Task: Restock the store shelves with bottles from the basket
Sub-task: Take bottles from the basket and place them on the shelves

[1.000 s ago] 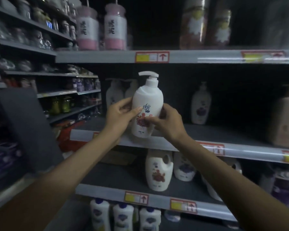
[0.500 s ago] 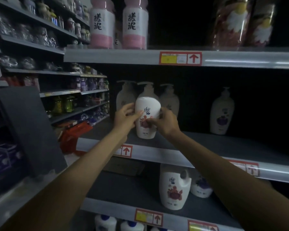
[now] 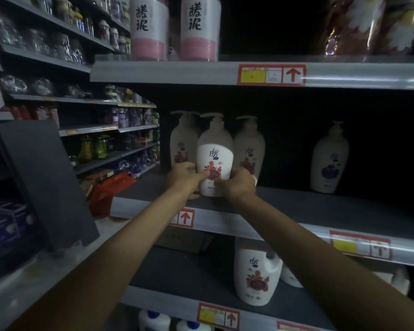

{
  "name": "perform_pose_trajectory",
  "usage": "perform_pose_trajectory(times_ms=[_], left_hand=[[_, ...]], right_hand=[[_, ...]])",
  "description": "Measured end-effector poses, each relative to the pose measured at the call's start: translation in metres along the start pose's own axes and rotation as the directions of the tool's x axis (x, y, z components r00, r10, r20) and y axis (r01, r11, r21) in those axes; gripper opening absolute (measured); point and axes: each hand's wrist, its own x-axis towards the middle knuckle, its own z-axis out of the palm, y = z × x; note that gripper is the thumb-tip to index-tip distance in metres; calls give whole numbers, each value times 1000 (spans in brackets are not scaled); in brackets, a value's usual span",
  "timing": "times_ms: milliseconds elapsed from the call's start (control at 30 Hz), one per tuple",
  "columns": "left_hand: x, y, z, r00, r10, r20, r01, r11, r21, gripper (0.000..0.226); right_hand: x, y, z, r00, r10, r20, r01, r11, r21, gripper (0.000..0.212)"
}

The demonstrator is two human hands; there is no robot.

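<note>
Two hands close on a white pump bottle (image 3: 215, 161) at the middle shelf (image 3: 308, 209) of a dim store aisle. At the far left, low beyond the shelf's end, sits a red basket (image 3: 105, 191), its contents too dark to make out. The left hand (image 3: 184, 179) curls round the bottle's lower left side; the right hand (image 3: 237, 185) grips the lower right, thumb at the label's edge.

The bottle is upright near the shelf's front lip, its base on or just above the board; which one cannot be told. It stands just in front of two matching bottles, one behind to the left (image 3: 183, 144) and one behind to the right (image 3: 249, 146). Well apart to the right, a purple-labelled bottle (image 3: 330, 161) stands alone.

The bottle looks like stiff, smooth plastic and, if full, is likely fairly heavy and a little slippery. Being tall and narrow, it could tip and knock its neighbours. The lower body is the safest place to hold it, as both hands do here, rather than the thin pump head.
</note>
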Motion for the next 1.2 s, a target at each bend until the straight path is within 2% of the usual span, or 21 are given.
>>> perform_pose_trajectory(times_ms=[67, 100, 400, 933, 1200], left_hand=[[2, -1, 2, 1000, -2, -23, 2, 1000, -11, 17], [2, -1, 4, 999, 1, -37, -2, 1000, -14, 15], [9, -1, 11, 997, 3, -73, -2, 1000, 9, 23], [14, -9, 15, 994, 37, -105, -33, 999, 42, 23], [9, -5, 16, 992, 30, -124, -17, 994, 107, 23]], right_hand=[[-1, -1, 1, 1000, 10, 0, -10, 1000, 7, 48], [-1, -1, 2, 1000, 15, -4, -15, 1000, 16, 47], [4, 0, -1, 999, 38, 10, -38, 999, 4, 36], [3, 2, 4, 1000, -21, -15, 20, 998, -53, 39], [-6, -4, -1, 999, 32, -6, -32, 999, -17, 40]])
